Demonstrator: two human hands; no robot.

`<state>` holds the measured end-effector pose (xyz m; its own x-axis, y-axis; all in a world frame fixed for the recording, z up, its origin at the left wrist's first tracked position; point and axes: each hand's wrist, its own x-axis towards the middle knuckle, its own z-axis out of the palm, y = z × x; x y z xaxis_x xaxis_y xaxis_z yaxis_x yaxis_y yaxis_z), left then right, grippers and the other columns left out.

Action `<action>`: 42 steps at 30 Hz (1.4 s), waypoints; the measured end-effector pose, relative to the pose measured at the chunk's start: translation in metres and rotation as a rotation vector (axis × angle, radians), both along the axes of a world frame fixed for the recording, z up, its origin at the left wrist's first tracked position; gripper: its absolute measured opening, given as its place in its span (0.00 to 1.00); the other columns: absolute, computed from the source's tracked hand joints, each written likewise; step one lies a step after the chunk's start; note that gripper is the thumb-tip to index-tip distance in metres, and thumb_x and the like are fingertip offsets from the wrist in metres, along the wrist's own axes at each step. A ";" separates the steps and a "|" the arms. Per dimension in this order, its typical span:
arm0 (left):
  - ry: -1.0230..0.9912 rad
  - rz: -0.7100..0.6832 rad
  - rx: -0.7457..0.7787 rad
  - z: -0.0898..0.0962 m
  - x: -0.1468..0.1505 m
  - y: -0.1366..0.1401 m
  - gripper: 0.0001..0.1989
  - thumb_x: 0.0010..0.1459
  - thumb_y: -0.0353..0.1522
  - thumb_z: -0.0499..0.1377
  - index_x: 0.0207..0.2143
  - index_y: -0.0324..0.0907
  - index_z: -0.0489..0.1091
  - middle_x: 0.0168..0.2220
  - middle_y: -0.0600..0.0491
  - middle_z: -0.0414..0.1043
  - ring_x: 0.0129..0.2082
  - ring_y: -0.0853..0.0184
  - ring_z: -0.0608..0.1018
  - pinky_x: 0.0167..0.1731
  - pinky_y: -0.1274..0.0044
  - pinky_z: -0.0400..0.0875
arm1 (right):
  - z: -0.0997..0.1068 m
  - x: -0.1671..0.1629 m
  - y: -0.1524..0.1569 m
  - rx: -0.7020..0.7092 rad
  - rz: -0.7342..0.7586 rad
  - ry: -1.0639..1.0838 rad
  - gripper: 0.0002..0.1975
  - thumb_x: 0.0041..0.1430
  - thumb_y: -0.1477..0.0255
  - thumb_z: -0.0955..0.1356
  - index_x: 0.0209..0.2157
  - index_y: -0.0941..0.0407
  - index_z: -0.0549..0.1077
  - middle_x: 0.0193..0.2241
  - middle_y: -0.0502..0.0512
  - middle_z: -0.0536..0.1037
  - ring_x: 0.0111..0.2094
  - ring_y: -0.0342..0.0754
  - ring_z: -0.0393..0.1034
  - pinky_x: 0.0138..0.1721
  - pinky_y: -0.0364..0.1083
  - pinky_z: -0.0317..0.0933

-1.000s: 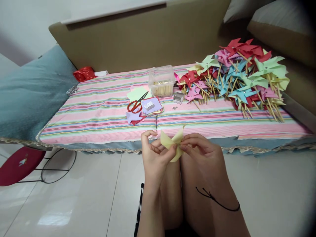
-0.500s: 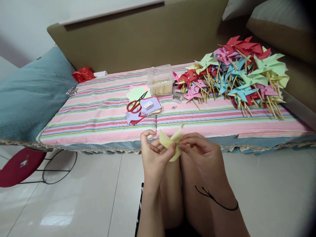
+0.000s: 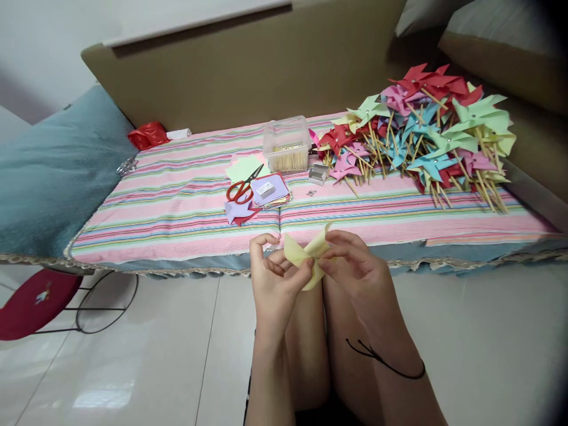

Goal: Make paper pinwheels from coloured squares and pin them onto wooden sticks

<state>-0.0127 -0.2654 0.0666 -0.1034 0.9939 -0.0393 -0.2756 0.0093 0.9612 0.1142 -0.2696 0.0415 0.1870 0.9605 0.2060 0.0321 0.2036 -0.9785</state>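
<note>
A pale yellow paper pinwheel (image 3: 296,253), its blades curled toward the middle, is held above my lap between both hands. My left hand (image 3: 277,287) is closed on it, the thumb pressing at the centre. From the other side, the fingers of my right hand (image 3: 359,269) pinch the paper near its centre; whether a pin is in them is too small to tell. Beyond my hands, orange-handled scissors (image 3: 242,190) rest beside a stack of paper squares (image 3: 268,188) with a small box on top. Tiny metal pieces (image 3: 312,193) lie near an open small box (image 3: 318,174).
Several finished pinwheels (image 3: 426,136) on sticks are heaped at the right of the striped cloth (image 3: 177,201). A clear plastic box (image 3: 287,145) of sticks stands at the middle. A red bag (image 3: 148,135) lies at the back left; a red stool (image 3: 38,302) is on the floor.
My right fingers have shifted slightly, the upper ones rising onto the paper's right blade. Both hands keep hold of the pinwheel. The view has moved a little.
</note>
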 end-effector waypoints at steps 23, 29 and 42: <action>0.074 -0.056 -0.013 0.004 0.000 -0.004 0.26 0.47 0.25 0.66 0.40 0.47 0.51 0.26 0.57 0.80 0.23 0.73 0.78 0.26 0.83 0.71 | 0.006 0.000 -0.005 -0.097 0.108 0.409 0.31 0.45 0.74 0.76 0.47 0.48 0.58 0.30 0.47 0.82 0.33 0.45 0.77 0.37 0.44 0.70; 0.147 -0.010 -0.026 0.009 0.002 -0.007 0.27 0.45 0.25 0.66 0.42 0.47 0.52 0.24 0.59 0.77 0.23 0.72 0.77 0.25 0.82 0.69 | 0.006 -0.001 -0.007 -0.077 0.041 0.384 0.33 0.44 0.72 0.77 0.47 0.48 0.58 0.30 0.48 0.81 0.35 0.48 0.77 0.39 0.48 0.71; 0.146 -0.017 0.035 0.009 0.004 -0.006 0.27 0.44 0.23 0.65 0.41 0.48 0.52 0.24 0.61 0.76 0.25 0.71 0.77 0.30 0.80 0.68 | 0.012 0.000 -0.011 -0.084 0.064 0.423 0.33 0.45 0.71 0.77 0.48 0.47 0.58 0.32 0.47 0.82 0.36 0.49 0.78 0.38 0.47 0.72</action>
